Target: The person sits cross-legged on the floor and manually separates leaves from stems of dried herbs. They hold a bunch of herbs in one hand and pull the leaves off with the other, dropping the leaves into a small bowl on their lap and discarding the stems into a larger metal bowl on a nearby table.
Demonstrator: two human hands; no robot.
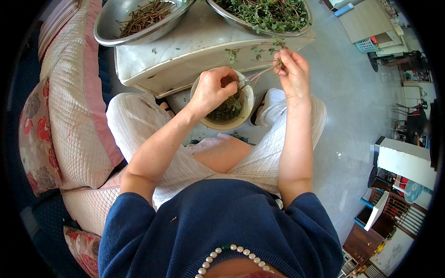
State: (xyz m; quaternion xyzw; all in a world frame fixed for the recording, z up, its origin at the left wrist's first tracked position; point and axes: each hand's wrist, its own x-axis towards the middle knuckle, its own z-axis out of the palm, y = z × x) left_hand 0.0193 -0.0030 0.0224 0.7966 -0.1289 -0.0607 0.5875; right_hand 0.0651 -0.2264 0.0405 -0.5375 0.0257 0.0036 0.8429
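Note:
My right hand (294,74) pinches a leafy purslane-like sprig (262,50) between thumb and fingers, its leaves spreading up and to the left. The reddish stems run down left toward my left hand (216,87), whose thumb and forefinger close at their lower end. Exactly what those fingertips pinch is partly hidden. Beneath my left hand, between my knees, stands a round cream bin (251,100) with a lining that looks like a plastic bag. Dark green plant scraps (226,110) lie inside it.
A marble-topped low table (167,52) ahead bears a metal basin (107,33) of brownish stems (146,21) and another basin (250,29) heaped with leafy greens (271,15). To the left is a sofa with a quilted cover (69,121). Tiled floor (347,114) extends right.

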